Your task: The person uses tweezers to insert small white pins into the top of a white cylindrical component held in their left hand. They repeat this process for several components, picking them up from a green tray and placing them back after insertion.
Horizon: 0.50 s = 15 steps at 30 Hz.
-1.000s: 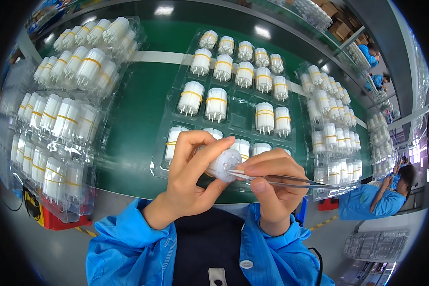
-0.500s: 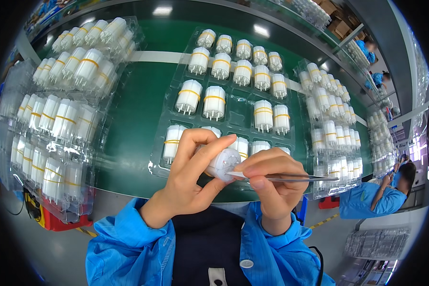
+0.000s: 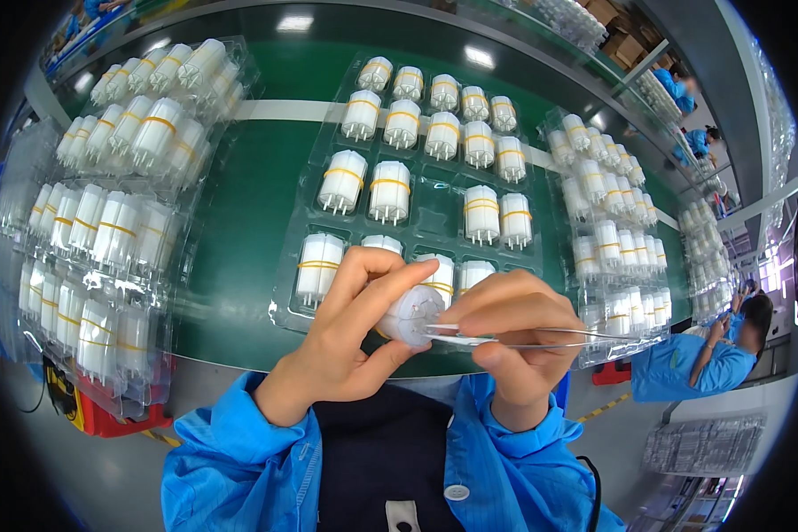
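Between the thumb and fingers of my left hand [image 3: 350, 341] is a white cylindrical part [image 3: 414, 317], its round end face turned toward my right. My right hand [image 3: 523, 332] is closed around a pair of metal tweezers [image 3: 559, 337]. The two tips are slightly apart and lie close to the end face; whether they touch it I cannot tell. Just beyond my hands is a clear plastic tray [image 3: 301, 226] holding rows of similar white cylinders with yellow bands and metal pins, such as one cylinder [image 3: 389, 191]. One pocket in its third row holds no cylinder.
Stacked clear trays of white cylinders [image 3: 106, 226] stand on the left of the green table [image 3: 239, 222], and more trays [image 3: 607, 239] on the right. A co-worker in blue [image 3: 700, 359] sits at the far right. Shelving [image 3: 736, 97] rises behind.
The tweezers' tips have spread apart, where they were close together before. My right hand has shifted slightly right. My left hand still holds the cylinder.
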Motion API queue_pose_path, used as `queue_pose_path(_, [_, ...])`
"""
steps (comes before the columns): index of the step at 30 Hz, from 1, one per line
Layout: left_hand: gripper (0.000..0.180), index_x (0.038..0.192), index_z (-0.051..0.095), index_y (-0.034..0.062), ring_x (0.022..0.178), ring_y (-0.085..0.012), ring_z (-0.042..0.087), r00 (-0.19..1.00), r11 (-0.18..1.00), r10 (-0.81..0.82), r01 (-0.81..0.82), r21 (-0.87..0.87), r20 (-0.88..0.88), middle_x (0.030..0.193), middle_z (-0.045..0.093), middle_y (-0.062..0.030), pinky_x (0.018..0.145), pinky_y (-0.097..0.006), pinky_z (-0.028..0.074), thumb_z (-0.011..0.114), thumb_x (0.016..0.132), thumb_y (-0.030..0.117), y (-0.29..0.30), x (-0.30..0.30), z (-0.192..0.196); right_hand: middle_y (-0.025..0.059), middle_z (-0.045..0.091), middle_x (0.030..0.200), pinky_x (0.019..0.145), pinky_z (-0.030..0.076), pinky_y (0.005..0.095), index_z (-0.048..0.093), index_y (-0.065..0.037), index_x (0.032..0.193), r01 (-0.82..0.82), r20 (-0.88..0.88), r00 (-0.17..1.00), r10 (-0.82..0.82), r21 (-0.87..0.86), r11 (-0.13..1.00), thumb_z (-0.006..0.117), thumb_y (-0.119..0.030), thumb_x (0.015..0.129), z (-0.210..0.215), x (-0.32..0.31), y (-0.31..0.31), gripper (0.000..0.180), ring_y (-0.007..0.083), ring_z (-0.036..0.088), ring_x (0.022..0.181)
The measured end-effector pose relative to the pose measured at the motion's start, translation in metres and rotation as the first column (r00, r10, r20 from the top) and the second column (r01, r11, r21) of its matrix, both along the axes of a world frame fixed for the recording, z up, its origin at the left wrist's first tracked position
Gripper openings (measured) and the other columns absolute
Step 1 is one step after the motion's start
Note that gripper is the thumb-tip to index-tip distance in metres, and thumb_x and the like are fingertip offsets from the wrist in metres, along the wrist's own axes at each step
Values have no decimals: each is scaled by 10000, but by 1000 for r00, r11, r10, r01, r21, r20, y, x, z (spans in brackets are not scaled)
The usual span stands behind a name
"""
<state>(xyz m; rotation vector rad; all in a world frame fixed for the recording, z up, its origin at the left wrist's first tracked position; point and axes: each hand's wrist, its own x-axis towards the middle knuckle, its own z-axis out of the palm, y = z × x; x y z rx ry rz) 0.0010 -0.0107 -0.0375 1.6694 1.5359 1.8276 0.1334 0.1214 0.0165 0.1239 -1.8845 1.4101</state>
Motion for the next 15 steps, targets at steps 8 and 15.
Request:
queue_pose_path(8, [655,1344,513,-34,971,-279,521,996,997,-80,80,2,29,1125,488,-167,826,-343,448,727,725,-8,0,-3,-1,168,713,880,653,548,322,726,34,893,22,41,999,-27,109,994,757,-7,727,1,-4,1,174,257,687,766])
queue_pose_path(15, [632,1344,511,-33,995,-289,528,993,993,-112,113,-28,32,1139,493,-172,850,-349,451,722,750,13,-2,-4,1,163,714,879,638,548,320,728,25,888,12,36,999,-17,131,991,756,-9,727,1,-4,3,168,252,687,744])
